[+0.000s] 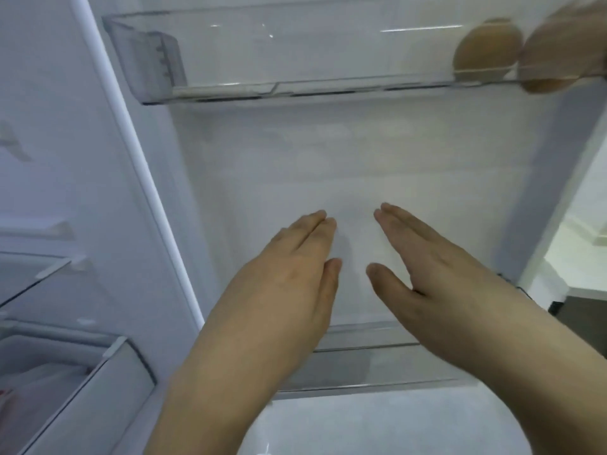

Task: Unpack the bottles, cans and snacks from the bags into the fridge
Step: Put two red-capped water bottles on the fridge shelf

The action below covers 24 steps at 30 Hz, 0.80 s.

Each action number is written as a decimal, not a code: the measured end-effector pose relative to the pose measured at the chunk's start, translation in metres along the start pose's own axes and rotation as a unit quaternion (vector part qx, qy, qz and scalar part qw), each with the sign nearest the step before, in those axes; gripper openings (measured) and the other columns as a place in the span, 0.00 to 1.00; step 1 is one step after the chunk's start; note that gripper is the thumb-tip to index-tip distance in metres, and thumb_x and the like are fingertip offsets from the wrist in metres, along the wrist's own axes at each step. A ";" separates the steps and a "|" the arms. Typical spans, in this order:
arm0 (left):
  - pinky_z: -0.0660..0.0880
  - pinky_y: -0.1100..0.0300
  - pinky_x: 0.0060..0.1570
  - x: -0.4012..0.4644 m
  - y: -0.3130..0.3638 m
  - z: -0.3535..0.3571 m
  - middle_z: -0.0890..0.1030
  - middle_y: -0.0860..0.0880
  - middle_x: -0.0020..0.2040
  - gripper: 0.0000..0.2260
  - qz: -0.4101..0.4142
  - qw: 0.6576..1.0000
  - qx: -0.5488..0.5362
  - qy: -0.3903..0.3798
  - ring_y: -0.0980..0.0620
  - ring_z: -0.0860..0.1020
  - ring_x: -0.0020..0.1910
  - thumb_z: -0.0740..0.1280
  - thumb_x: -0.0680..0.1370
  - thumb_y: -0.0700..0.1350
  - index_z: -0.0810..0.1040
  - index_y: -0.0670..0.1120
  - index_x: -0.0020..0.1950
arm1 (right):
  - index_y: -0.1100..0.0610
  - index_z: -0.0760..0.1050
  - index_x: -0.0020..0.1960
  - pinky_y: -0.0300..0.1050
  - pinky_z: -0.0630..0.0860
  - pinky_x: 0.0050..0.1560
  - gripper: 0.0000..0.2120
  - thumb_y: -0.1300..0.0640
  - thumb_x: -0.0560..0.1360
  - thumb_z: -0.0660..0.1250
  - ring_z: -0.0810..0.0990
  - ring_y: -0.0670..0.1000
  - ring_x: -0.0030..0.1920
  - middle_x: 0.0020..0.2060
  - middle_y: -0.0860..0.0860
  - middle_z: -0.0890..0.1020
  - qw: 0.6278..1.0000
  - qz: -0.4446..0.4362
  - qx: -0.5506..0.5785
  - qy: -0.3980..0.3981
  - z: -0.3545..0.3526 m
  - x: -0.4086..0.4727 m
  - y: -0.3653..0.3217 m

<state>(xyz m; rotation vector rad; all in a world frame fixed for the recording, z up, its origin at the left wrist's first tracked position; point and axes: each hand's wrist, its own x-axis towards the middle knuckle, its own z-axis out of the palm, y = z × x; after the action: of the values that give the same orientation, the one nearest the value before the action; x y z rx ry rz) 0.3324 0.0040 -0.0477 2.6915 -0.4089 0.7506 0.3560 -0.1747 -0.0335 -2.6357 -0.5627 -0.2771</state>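
Note:
I am facing the inside of the open fridge door (328,165), a white panel. My left hand (295,264) and my right hand (423,254) reach side by side toward that panel, fingers straight and together, holding nothing. Whether the fingertips touch the panel cannot be told. A clear door bin (341,359) runs below my wrists, partly hidden by my forearms. Another clear door bin (230,83) hangs above, with two brown eggs (486,47) at its right end. No bottles, cans, snacks or bags are in view.
The fridge interior lies to the left, with a glass shelf (36,277) and a clear drawer (82,372) holding something pale. The white door seal (138,165) runs diagonally between door and cabinet. A room floor shows at the far right (581,224).

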 end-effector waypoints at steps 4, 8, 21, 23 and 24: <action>0.42 0.77 0.65 0.009 0.016 0.014 0.54 0.61 0.79 0.25 0.025 0.999 -0.023 -0.016 0.63 0.54 0.76 0.46 0.81 0.57 0.55 0.55 0.79 | 0.48 0.40 0.79 0.17 0.29 0.50 0.30 0.46 0.81 0.50 0.40 0.37 0.74 0.77 0.39 0.41 0.998 0.031 -0.034 0.040 -0.011 -0.018 0.017; 0.47 0.71 0.70 0.021 0.032 0.022 0.53 0.60 0.79 0.24 0.063 0.996 -0.048 -0.031 0.61 0.53 0.77 0.46 0.83 0.56 0.54 0.55 0.80 | 0.49 0.40 0.79 0.25 0.34 0.59 0.30 0.46 0.82 0.50 0.41 0.38 0.75 0.78 0.41 0.42 0.994 0.076 -0.056 0.061 -0.017 -0.031 0.028; 0.52 0.69 0.67 0.055 0.066 0.054 0.61 0.57 0.77 0.27 0.213 0.965 -0.124 -0.087 0.59 0.60 0.76 0.48 0.79 0.56 0.62 0.51 0.78 | 0.52 0.49 0.78 0.23 0.43 0.57 0.27 0.50 0.82 0.52 0.48 0.40 0.73 0.77 0.44 0.51 0.959 0.239 -0.071 0.138 -0.032 -0.073 0.044; 0.50 0.71 0.67 0.055 0.078 0.059 0.60 0.58 0.78 0.28 0.231 0.958 -0.143 -0.094 0.60 0.59 0.76 0.48 0.78 0.56 0.61 0.52 0.78 | 0.53 0.48 0.79 0.22 0.39 0.57 0.28 0.50 0.82 0.52 0.46 0.40 0.74 0.78 0.44 0.50 0.950 0.266 -0.076 0.142 -0.037 -0.086 0.050; 0.50 0.71 0.67 0.054 0.085 0.061 0.60 0.58 0.78 0.28 0.238 0.954 -0.151 -0.097 0.59 0.59 0.76 0.47 0.79 0.56 0.61 0.52 0.78 | 0.52 0.46 0.79 0.24 0.37 0.60 0.29 0.50 0.82 0.52 0.44 0.40 0.75 0.78 0.44 0.47 0.945 0.285 -0.075 0.140 -0.039 -0.094 0.053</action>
<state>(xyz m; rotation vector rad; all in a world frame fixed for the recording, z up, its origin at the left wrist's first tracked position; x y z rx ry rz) 0.3742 -0.1065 -0.0495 2.3995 -1.1523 0.4849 0.2905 -0.2686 -0.0442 -2.6955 0.3276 -0.5107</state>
